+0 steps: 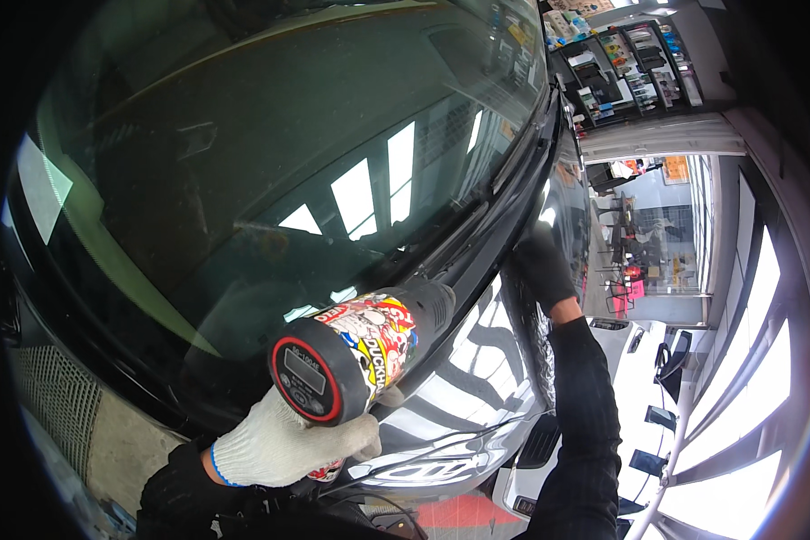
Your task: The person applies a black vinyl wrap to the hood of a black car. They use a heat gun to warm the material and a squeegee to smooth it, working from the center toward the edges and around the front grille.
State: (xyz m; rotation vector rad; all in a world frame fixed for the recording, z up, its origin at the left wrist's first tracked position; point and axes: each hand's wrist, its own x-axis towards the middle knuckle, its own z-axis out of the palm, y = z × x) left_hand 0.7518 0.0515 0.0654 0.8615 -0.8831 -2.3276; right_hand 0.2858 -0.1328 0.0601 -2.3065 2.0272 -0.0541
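Note:
My left hand (288,441), in a white knit glove with a blue-edged cuff, is closed round the handle of a heat gun (369,351). Bright stickers cover its body, and a small display ringed in red sits on its back end. The dark nozzle points away, up and to the right, over the lower edge of the windshield (270,171). In a black glove, my right hand (542,265) reaches to the glossy dark hood (459,382) near the windshield base. Blur and dark surroundings hide its fingers. Beside its wrist runs a crinkled, shiny edge (542,355), perhaps film.
A wiper (459,225) lies along the windshield base. A dark cord (441,441) hangs across the car's front below the heat gun. At right stand a white car (594,360) and shelves of bottles (621,72). A perforated panel (58,400) is at left.

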